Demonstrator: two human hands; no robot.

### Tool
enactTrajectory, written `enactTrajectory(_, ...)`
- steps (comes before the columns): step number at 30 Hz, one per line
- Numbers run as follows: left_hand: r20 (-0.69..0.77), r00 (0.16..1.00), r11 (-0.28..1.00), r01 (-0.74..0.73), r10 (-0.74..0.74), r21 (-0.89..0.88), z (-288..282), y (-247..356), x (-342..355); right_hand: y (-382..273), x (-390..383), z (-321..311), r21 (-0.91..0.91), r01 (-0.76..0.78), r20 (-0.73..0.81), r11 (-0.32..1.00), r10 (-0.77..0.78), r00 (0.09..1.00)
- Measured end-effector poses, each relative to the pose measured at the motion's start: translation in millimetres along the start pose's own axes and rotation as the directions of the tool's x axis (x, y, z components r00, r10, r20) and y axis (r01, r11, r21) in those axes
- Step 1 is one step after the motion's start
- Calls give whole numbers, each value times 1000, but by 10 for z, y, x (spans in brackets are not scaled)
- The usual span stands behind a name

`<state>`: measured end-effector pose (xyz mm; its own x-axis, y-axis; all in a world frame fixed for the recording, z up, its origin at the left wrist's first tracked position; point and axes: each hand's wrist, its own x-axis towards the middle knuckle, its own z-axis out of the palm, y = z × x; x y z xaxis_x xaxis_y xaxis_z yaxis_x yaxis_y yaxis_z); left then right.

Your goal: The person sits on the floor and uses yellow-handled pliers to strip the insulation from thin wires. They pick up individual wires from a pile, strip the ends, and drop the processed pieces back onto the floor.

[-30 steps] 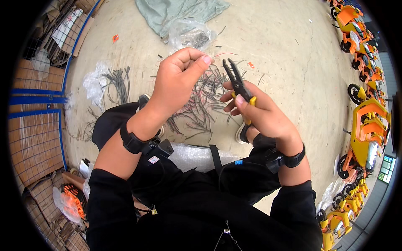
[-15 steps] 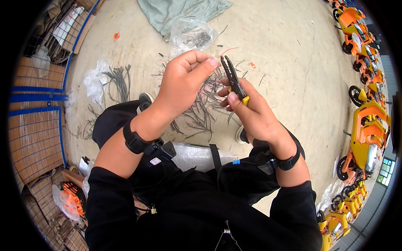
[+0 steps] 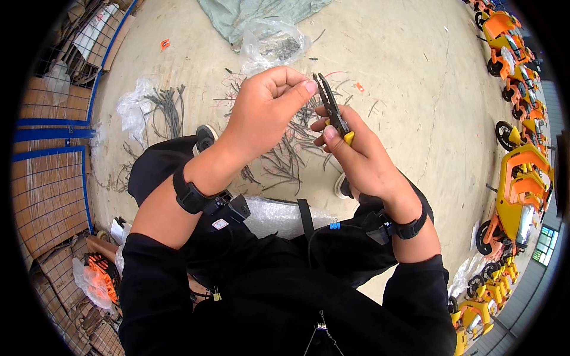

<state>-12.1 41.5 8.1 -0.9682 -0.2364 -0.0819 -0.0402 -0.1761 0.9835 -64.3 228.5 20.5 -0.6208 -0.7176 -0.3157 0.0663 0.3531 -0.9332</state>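
My left hand (image 3: 267, 107) is closed, thumb and forefinger pinching what looks like a thin red wire (image 3: 335, 73) at the tips of the pliers' jaws. My right hand (image 3: 359, 151) holds black wire-stripper pliers (image 3: 329, 101) with yellow grips, jaws upward and touching or very near my left fingertips. On the floor beneath both hands lie several scattered grey and red wire offcuts (image 3: 279, 163). A bundle of grey cables (image 3: 169, 110) lies to the left beside crumpled clear plastic (image 3: 133, 107).
A green cloth (image 3: 249, 15) and a plastic bag (image 3: 273, 41) lie ahead. Blue-framed mesh cages (image 3: 53, 196) with cardboard stand at left. Rows of yellow-orange two-wheelers (image 3: 516, 184) line the right. Bubble wrap (image 3: 267, 216) lies between my black-clad legs.
The pliers have tilted more upright and moved up to my left fingertips, the gap between them closing. My left hand has shifted slightly right, still pinching.
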Motion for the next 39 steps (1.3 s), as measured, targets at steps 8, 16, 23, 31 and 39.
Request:
enactTrajectory(8, 20, 1000, 1000, -14, 14, 13, -6, -45, 1, 5, -2, -1, -25, 15, -8, 1000, -16, 1000)
enactTrajectory(16, 7, 999, 999, -39, 40, -6, 4, -101, 23, 25, 8, -8, -79, 22, -18, 997, -23, 1000)
enactTrajectory(23, 24, 998, 999, -53, 53, -2, -8, -104, 25, -127, -18, -25, -216, -26, -64, 976, 12, 998)
enactTrajectory(31, 31, 999, 998, 14, -12, -63, 9, 58, 0, -86, 6, -76, -232, 56, -99, 971, -81, 992)
enactTrajectory(39, 31, 999, 997, 22, -20, -79, -9, 75, 8, -100, 27, -108, -229, 53, -127, 972, -84, 988)
